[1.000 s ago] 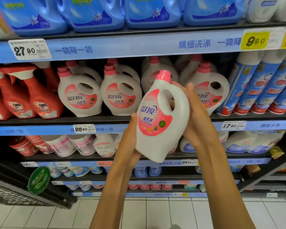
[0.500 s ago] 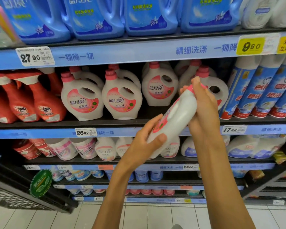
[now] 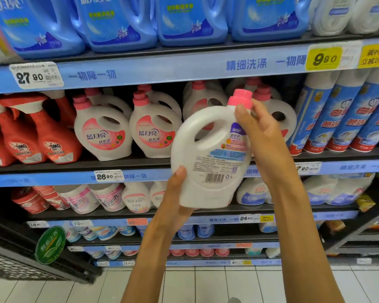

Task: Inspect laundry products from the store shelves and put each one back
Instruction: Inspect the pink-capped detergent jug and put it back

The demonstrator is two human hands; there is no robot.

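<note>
Both hands hold a white detergent bottle [image 3: 208, 158] up in front of the store shelves, its back label facing the camera.

The left hand [image 3: 177, 200] cups the bottle's lower left corner from beneath, thumb lying up along the side and the other fingers hidden behind the base. The right hand [image 3: 263, 138] grips the bottle's upper right shoulder just under the pink cap [image 3: 240, 99], thumb pressed on the front near the neck, fingers wrapped behind. The bottle stands nearly upright, tilted slightly, with its handle loop at upper left and a barcode low on the label. Behind it, on the middle shelf [image 3: 53, 166], stand matching white bottles with pink labels [image 3: 105, 130], red spray bottles [image 3: 53, 136] to the left and blue-and-white spray cans [image 3: 337, 114] to the right. Blue jugs [image 3: 118, 22] line the shelf above.
</note>
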